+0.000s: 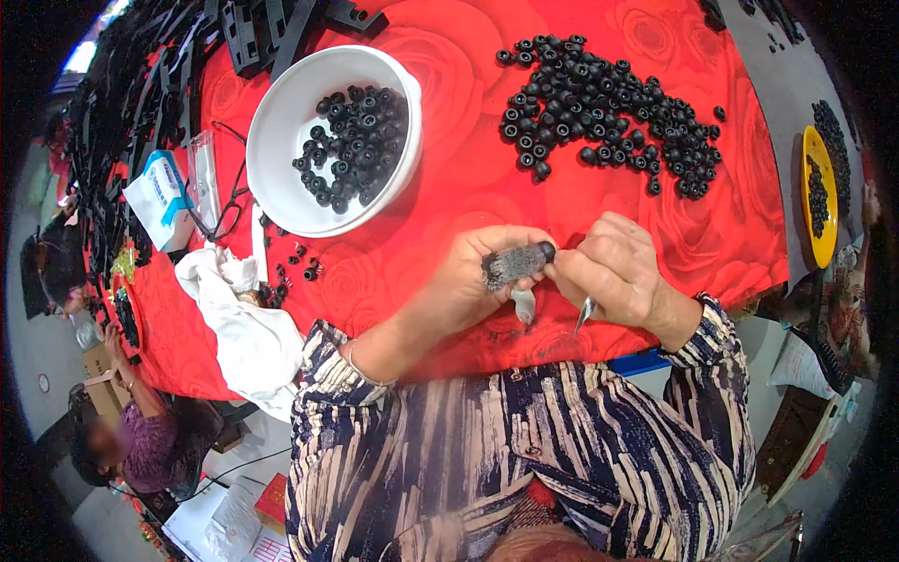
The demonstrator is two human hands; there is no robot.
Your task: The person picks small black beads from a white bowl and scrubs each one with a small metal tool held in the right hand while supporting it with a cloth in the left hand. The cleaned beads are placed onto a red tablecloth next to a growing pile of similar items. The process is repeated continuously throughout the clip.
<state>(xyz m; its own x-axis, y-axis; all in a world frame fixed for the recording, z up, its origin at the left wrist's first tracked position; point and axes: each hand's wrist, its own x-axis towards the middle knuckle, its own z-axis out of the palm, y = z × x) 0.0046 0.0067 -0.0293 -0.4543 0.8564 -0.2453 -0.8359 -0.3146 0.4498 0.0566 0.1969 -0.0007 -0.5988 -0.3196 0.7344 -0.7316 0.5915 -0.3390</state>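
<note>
My left hand (468, 286) is closed at the near side of the red table, pinching a small black round part (547, 251). A grey, dark-speckled piece (512, 267) lies along its thumb side; whether it is worn or held I cannot tell. Below those fingers hangs a whitish strip (523, 305). Close on the right, my right hand (613, 272) is curled, its fingertips meeting the black part. A thin shiny metal tool (585, 314) sticks out under its palm; the working end is hidden.
A white bowl (267, 187) holds many black round parts. More black parts (609, 112) lie heaped at the far right. A white cloth (248, 328), glasses (229, 220) and long black pieces (243, 37) are on the left. Beyond the right edge is a yellow plate (809, 225). A person (140, 440) sits lower left.
</note>
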